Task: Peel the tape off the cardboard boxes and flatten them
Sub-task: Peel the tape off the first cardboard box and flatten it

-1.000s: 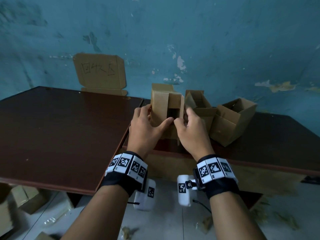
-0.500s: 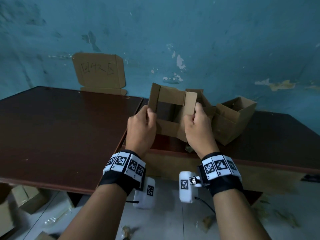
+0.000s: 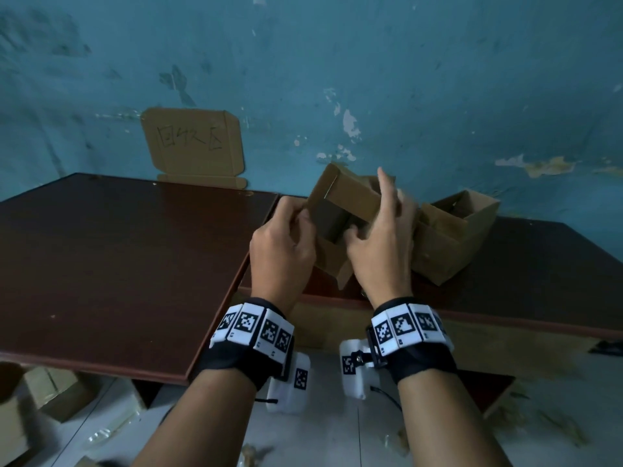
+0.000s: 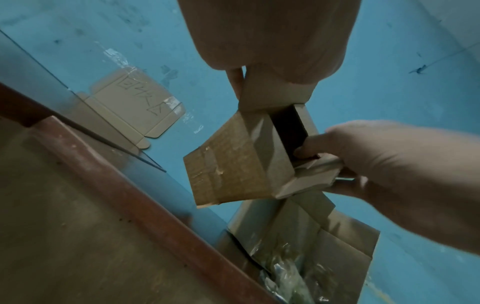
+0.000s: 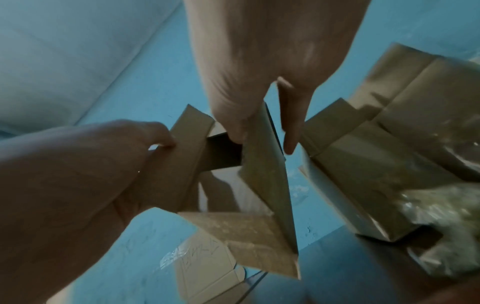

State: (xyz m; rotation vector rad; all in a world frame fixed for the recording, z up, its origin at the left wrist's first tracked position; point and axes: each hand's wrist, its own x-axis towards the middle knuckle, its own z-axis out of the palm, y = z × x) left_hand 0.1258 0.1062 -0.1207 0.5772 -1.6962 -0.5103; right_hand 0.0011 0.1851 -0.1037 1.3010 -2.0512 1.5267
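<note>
Cardboard box (image 3: pixel 340 210), small, brown, held in the air above the near edge of the bench (image 3: pixel 135 257), both ends open so that it forms a hollow sleeve; nothing shows inside it. Left hand (image 3: pixel 281 249): grip clamped on the box's left wall, fingers curled round its edge. Right hand (image 3: pixel 381 244): thumb hooked inside the opening and fingers along the right wall, pinching it, index finger raised; likely so placed to skew opposite walls and collapse the sleeve flat. The left wrist view shows one outer flap (image 4: pixel 226 162) scuffed with a strip that may be leftover tape; uncertain.

Second box (image 3: pixel 451 234), open-topped, tilted on the bench just right of the hands; contents not discernible in the head view, though the wrist views show crumpled clear film (image 5: pixel 441 207) by it.

Flattened cardboard sheet (image 3: pixel 194 143), handwritten, propped against the blue wall.

Further boxes (image 3: pixel 50 392) on the floor below.
</note>
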